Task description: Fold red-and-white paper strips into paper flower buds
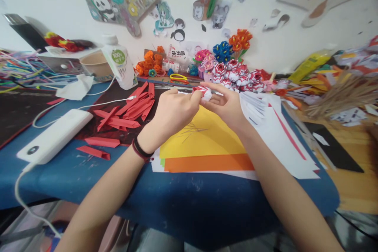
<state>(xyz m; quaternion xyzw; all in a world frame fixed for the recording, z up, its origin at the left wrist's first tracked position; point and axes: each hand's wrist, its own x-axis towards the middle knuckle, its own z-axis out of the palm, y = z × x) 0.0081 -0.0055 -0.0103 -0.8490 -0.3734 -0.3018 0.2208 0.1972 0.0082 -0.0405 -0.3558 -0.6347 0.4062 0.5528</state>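
Note:
A small red-and-white paper flower [206, 93] is held between both hands above a yellow sheet [218, 138]. My left hand [177, 108] is closed, its fingertips pressed on the flower's left side. From the right, the fingers of my right hand [226, 104] wrap round the same flower. Several thin wires [193, 129] lie on the yellow sheet, and an orange sheet [206, 163] shows under its front edge. Folded red paper strips [136, 106] are piled left of my left hand. White paper strips [252, 106] lie beside my right wrist.
A white power bank [56, 136] with cables lies at the left. A white bottle [119, 63] and a brown paper bowl [96, 65] stand behind. Finished paper flowers [236, 73] crowd the back. A black tablet-like slab [333, 145] lies at the right.

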